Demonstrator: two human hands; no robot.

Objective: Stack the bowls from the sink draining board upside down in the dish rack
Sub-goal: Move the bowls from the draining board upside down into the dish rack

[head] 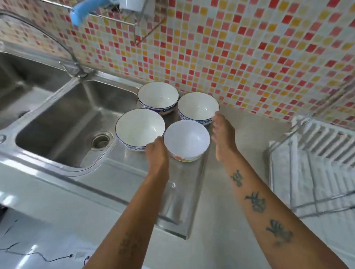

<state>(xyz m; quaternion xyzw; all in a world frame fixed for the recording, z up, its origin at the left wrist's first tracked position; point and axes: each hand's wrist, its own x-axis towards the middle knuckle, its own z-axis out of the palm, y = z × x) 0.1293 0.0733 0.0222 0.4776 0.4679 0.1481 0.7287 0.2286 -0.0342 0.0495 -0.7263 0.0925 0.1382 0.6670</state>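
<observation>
Several white bowls stand upright in a cluster on the steel draining board. The nearest bowl has an orange pattern low on its side; the others carry blue trim. My left hand is at the near-left side of the nearest bowl, fingers apart, touching or almost touching it. On that bowl's right, a small gap away, my right hand is open with its fingers stretched forward. The white dish rack with a wire frame stands at the right, and I see no bowl in it.
The steel sink basin with its drain lies left of the bowls, the tap behind it. A mosaic-tiled wall rises right behind the bowls. A wire wall shelf hangs at the upper left. White counter runs along the front.
</observation>
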